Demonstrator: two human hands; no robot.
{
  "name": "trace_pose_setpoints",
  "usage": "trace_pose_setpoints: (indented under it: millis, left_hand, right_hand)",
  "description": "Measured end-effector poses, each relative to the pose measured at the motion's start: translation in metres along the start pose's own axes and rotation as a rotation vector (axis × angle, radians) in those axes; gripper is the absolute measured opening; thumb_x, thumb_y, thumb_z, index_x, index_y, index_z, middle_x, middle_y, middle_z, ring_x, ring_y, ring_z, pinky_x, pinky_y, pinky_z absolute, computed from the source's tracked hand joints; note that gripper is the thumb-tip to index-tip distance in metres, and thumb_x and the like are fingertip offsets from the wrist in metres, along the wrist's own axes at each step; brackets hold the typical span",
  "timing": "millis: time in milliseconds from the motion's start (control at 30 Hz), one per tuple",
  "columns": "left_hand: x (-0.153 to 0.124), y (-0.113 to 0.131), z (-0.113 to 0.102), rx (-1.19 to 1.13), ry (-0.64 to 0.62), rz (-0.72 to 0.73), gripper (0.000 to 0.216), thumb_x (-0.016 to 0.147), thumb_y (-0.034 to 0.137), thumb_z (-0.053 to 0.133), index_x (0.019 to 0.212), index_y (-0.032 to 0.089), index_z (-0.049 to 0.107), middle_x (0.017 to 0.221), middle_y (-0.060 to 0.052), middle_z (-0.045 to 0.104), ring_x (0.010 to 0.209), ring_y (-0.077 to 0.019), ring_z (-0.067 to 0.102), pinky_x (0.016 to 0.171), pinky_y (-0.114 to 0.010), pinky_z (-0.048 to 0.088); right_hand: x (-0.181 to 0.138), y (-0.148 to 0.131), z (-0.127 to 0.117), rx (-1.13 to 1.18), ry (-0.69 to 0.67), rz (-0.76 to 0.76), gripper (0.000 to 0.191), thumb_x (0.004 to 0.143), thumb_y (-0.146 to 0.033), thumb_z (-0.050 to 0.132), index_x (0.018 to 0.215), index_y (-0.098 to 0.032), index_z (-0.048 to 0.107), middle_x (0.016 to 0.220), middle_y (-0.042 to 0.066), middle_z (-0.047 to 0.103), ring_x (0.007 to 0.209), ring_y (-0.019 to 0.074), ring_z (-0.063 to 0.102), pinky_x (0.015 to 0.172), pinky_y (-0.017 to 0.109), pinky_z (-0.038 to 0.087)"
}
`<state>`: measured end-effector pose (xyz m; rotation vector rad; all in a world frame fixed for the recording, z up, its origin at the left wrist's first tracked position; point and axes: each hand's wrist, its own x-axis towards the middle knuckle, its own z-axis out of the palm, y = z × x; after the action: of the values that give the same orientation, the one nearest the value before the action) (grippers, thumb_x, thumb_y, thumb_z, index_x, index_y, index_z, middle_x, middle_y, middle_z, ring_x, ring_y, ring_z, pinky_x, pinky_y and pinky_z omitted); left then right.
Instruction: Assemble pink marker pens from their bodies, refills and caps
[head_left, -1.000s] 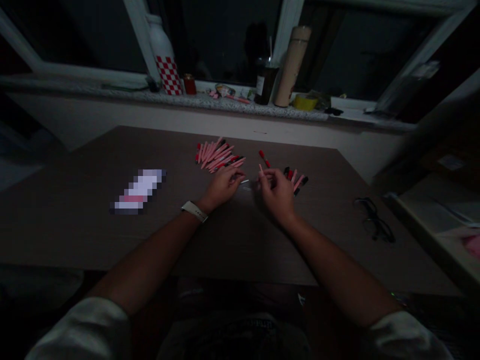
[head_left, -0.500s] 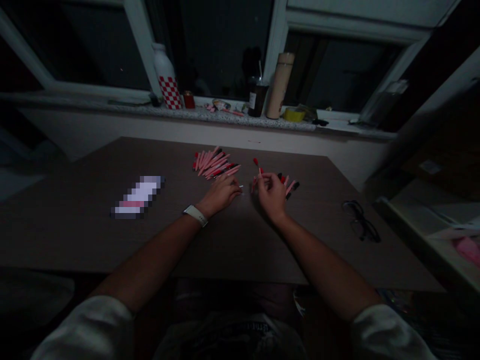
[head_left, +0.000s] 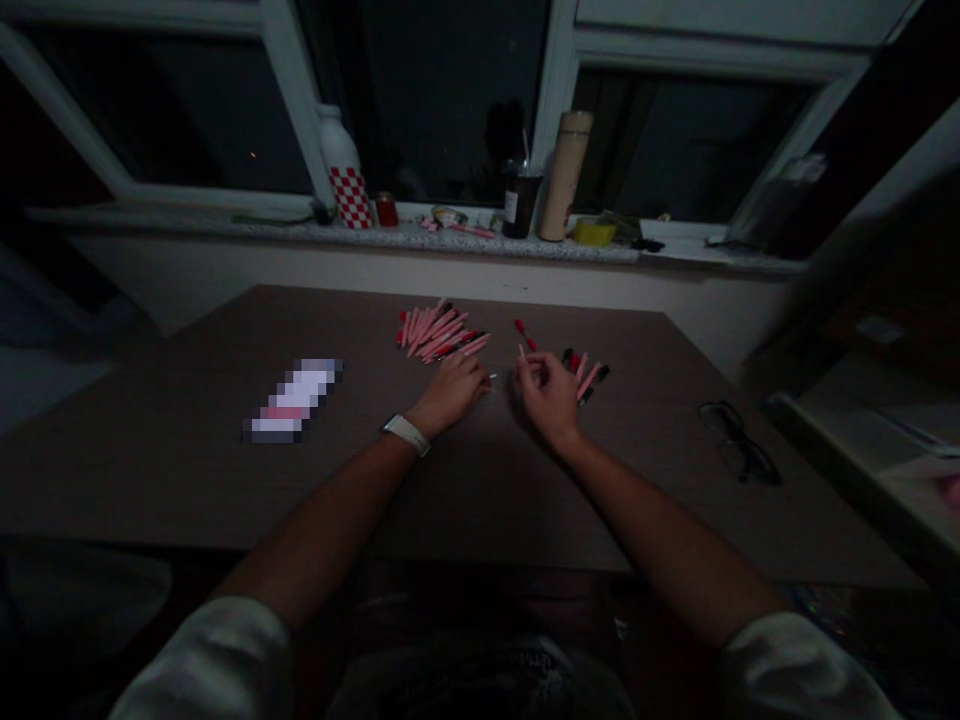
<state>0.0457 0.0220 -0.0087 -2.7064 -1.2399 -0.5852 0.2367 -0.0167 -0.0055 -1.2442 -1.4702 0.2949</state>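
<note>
My left hand [head_left: 453, 391] rests on the brown table [head_left: 187, 440] with its fingers curled round a small thin part whose pale tip sticks out toward the right. My right hand [head_left: 547, 392] is closed on a pink pen barrel that points up from its fingers. A pile of several pink pens [head_left: 439, 333] with red and black ends lies just beyond my left hand. A smaller group of pens [head_left: 587, 373] lies beside my right hand, and one red-capped pen [head_left: 524, 334] lies apart behind it. A pale watch sits on my left wrist.
A blurred white and pink flat object [head_left: 294, 400] lies on the table's left. Dark glasses [head_left: 736, 455] lie at the right. The window sill holds a checked white bottle [head_left: 346, 172], a tan flask [head_left: 564, 176], a dark jar [head_left: 519, 200] and yellow tape [head_left: 592, 231].
Both hands have stayed close together over the same spot, with small finger movements. The camera view has shifted slightly; the piles have not moved.
</note>
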Motion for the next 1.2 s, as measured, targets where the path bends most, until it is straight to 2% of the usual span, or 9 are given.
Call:
trace_pose_setpoints:
  millis: [167,333,433,533,600,700,800,900,1200]
  left_hand:
    - [0.000,-0.002,0.001,-0.023,0.053,-0.048,0.013,0.095,0.023,0.062,0.100,0.015,0.071,0.110,-0.013,0.070,0.110,-0.0307,0.057,0.097,-0.044,0.046]
    - [-0.001,-0.012,0.004,-0.224,0.239,-0.152,0.015,0.097,0.023,0.059,0.105,0.015,0.069,0.111,-0.013,0.073,0.108,-0.0291,0.062,0.097,-0.044,0.049]
    - [0.000,-0.016,0.004,-0.371,0.353,-0.118,0.025,0.100,0.022,0.051,0.117,0.017,0.068,0.126,-0.013,0.070,0.122,-0.0267,0.060,0.107,-0.046,0.045]
    - [0.001,-0.014,0.002,-0.521,0.399,-0.070,0.030,0.103,0.026,0.046,0.123,0.019,0.067,0.137,-0.012,0.065,0.134,-0.0252,0.054,0.115,-0.049,0.039]
    - [0.002,-0.010,0.001,-0.677,0.398,-0.104,0.029,0.102,0.031,0.048,0.120,0.019,0.068,0.136,-0.012,0.065,0.131,-0.0255,0.057,0.112,-0.049,0.043]
    - [0.003,-0.006,0.004,-0.994,0.380,-0.229,0.030,0.096,0.039,0.060,0.116,0.017,0.066,0.132,-0.014,0.067,0.114,-0.0254,0.067,0.095,-0.045,0.057]
    - [0.005,-0.005,0.007,-1.212,0.362,-0.314,0.035,0.084,0.040,0.074,0.107,0.015,0.065,0.119,-0.014,0.072,0.101,-0.0243,0.071,0.087,-0.043,0.061]
    - [0.006,-0.007,0.008,-1.291,0.329,-0.345,0.037,0.079,0.041,0.079,0.101,0.015,0.065,0.109,-0.013,0.075,0.098,-0.0246,0.073,0.090,-0.044,0.060]
    - [0.006,-0.005,0.004,-1.349,0.258,-0.357,0.043,0.075,0.045,0.084,0.100,0.014,0.067,0.105,-0.015,0.077,0.098,-0.0251,0.075,0.095,-0.044,0.058]
  right_hand:
    - [0.000,-0.001,-0.001,0.011,0.002,-0.025,0.028,0.094,-0.042,0.056,0.093,-0.018,0.069,0.074,0.005,0.072,0.065,0.0182,0.066,0.067,0.028,0.048]
    - [-0.001,-0.002,-0.001,0.014,-0.041,-0.059,0.029,0.094,-0.043,0.056,0.095,-0.017,0.070,0.077,0.006,0.074,0.064,0.0176,0.066,0.062,0.027,0.047]
    - [-0.003,-0.001,0.002,0.006,-0.064,-0.070,0.029,0.095,-0.043,0.056,0.096,-0.017,0.070,0.081,0.007,0.075,0.067,0.0180,0.068,0.062,0.026,0.047]
    - [-0.005,0.000,0.004,-0.016,-0.094,-0.094,0.026,0.094,-0.040,0.057,0.096,-0.018,0.070,0.083,0.006,0.076,0.065,0.0171,0.067,0.063,0.026,0.047]
    - [-0.006,-0.001,0.004,-0.036,-0.115,-0.112,0.023,0.094,-0.038,0.058,0.095,-0.019,0.071,0.082,0.005,0.076,0.062,0.0162,0.066,0.062,0.025,0.046]
    - [-0.006,-0.002,0.003,-0.055,-0.171,-0.122,0.021,0.094,-0.035,0.058,0.095,-0.019,0.072,0.079,0.004,0.076,0.063,0.0161,0.068,0.063,0.025,0.046]
    - [-0.006,-0.004,0.003,-0.084,-0.241,-0.110,0.020,0.095,-0.032,0.058,0.095,-0.019,0.073,0.079,0.004,0.077,0.064,0.0163,0.069,0.063,0.024,0.046]
    - [-0.007,-0.005,0.004,-0.125,-0.299,-0.106,0.020,0.095,-0.033,0.058,0.095,-0.019,0.073,0.079,0.003,0.077,0.063,0.0159,0.068,0.062,0.024,0.045]
    - [-0.009,-0.004,0.006,-0.181,-0.369,-0.114,0.019,0.097,-0.030,0.058,0.101,-0.019,0.073,0.083,0.004,0.078,0.069,0.0167,0.071,0.066,0.025,0.046]
